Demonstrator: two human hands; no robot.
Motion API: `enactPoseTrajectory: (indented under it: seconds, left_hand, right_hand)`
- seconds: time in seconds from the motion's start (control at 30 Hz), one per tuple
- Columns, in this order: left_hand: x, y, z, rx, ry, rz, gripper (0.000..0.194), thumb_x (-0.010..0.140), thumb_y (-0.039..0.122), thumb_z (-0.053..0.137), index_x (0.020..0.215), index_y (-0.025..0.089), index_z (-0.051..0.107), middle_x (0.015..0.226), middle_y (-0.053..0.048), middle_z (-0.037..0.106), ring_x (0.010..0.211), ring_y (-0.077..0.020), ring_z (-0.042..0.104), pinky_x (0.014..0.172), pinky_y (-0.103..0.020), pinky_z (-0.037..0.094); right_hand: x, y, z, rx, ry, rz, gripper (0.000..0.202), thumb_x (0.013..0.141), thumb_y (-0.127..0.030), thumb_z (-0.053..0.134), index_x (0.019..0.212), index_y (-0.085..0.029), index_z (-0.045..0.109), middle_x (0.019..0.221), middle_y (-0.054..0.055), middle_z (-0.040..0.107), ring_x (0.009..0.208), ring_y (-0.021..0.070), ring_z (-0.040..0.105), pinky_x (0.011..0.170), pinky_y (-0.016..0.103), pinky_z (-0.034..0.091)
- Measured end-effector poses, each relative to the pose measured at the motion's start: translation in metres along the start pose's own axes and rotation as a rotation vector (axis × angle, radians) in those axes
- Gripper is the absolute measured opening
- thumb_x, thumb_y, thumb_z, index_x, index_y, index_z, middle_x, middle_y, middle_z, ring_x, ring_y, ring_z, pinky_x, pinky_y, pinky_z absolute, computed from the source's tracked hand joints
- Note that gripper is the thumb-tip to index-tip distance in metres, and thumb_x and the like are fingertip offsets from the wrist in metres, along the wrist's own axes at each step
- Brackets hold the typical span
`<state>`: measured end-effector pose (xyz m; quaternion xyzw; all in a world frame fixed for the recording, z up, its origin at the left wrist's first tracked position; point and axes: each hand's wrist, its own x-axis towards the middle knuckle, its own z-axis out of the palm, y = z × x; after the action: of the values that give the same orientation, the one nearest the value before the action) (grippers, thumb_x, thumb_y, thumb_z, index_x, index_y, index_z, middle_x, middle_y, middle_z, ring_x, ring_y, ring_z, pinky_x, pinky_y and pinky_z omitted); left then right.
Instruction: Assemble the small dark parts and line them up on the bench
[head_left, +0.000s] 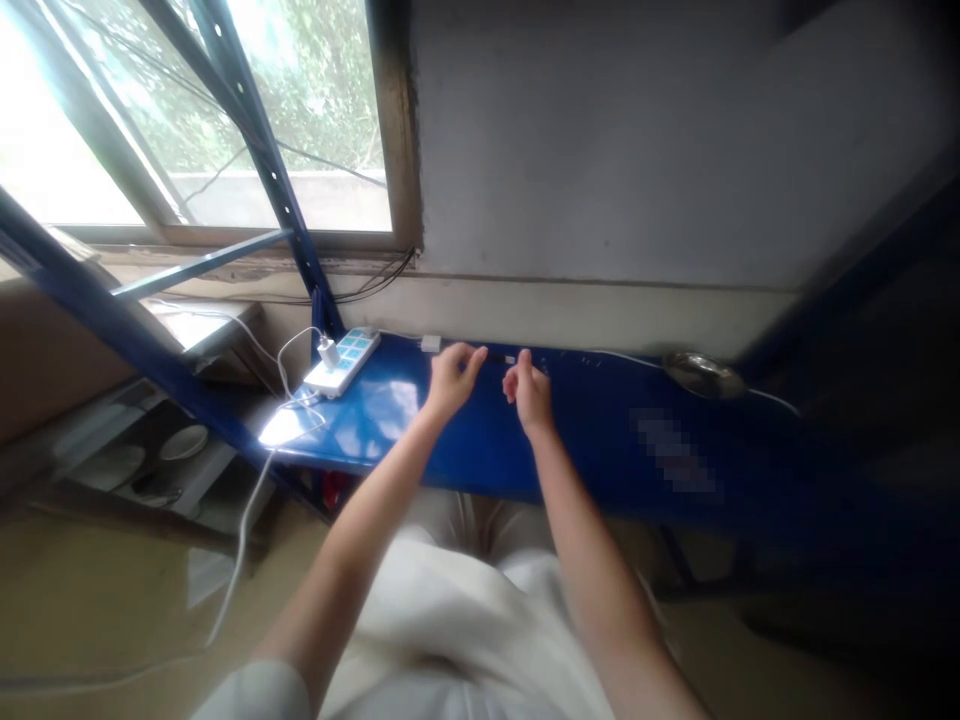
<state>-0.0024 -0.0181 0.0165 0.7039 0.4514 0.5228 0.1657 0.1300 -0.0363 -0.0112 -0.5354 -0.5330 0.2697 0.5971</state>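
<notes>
My left hand [450, 380] is over the back part of the blue tabletop [480, 450], thumb and forefinger drawn together in a pinch. Whatever lies between those fingertips is too small to make out. A short way to its right, my right hand [531, 395] has its fingers curled in and its thumb pointing up; I cannot make out anything in it. Between the two hands, near the table's back edge, shows a tiny white piece [510, 359] at the end of a dark strip. Just behind my left hand sits a small white block [430, 343].
On the left end of the table lies a white power strip [345, 362] with a plugged-in charger [328, 351] and white cables. A shiny metal dish [703, 374] stands at the back right. Blue frame posts [259, 150] rise by the window. A low shelf [150, 480] holds bowls.
</notes>
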Motion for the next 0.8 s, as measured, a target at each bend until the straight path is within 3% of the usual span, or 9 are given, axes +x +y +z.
enactPoseTrajectory:
  seconds: [0.1,0.33,0.63,0.8]
  left_hand:
    - [-0.014,0.007,-0.003,-0.073,0.013,0.004,0.03,0.084,0.042,0.047,0.07,0.017,0.056,0.068,-0.001,0.06,0.065,-0.0096,0.052,0.064,-0.02,0.041]
    - [-0.02,0.013,-0.01,-0.062,0.028,0.013,0.035,0.088,0.043,0.037,0.067,0.018,0.048,0.064,0.0,0.052,0.061,-0.0093,0.048,0.061,-0.021,0.039]
    - [-0.015,0.012,-0.005,-0.18,-0.003,-0.114,0.043,0.088,0.049,0.034,0.058,0.018,0.038,0.055,0.001,0.043,0.052,-0.0096,0.041,0.053,-0.023,0.033]
    - [-0.012,0.009,-0.006,-0.375,-0.036,-0.283,0.048,0.084,0.053,0.039,0.052,0.017,0.039,0.047,0.003,0.039,0.043,-0.0066,0.035,0.045,-0.021,0.029]
  right_hand:
    - [-0.003,-0.021,0.008,0.076,-0.034,0.014,0.058,0.08,-0.068,0.028,0.05,-0.019,0.041,0.04,-0.004,0.041,0.038,0.0075,0.04,0.042,0.02,0.033]
    - [-0.005,-0.025,0.014,0.055,-0.007,-0.092,0.053,0.081,-0.064,0.033,0.052,-0.02,0.039,0.044,-0.003,0.043,0.042,0.008,0.042,0.043,0.02,0.033]
    - [-0.005,-0.038,0.012,-0.056,-0.036,-0.134,0.054,0.084,-0.061,0.028,0.05,-0.021,0.038,0.043,-0.002,0.043,0.041,0.009,0.042,0.044,0.021,0.033]
    - [-0.004,-0.038,0.012,-0.096,-0.037,-0.137,0.055,0.083,-0.063,0.027,0.049,-0.021,0.036,0.042,-0.002,0.041,0.04,0.0085,0.039,0.043,0.021,0.03]
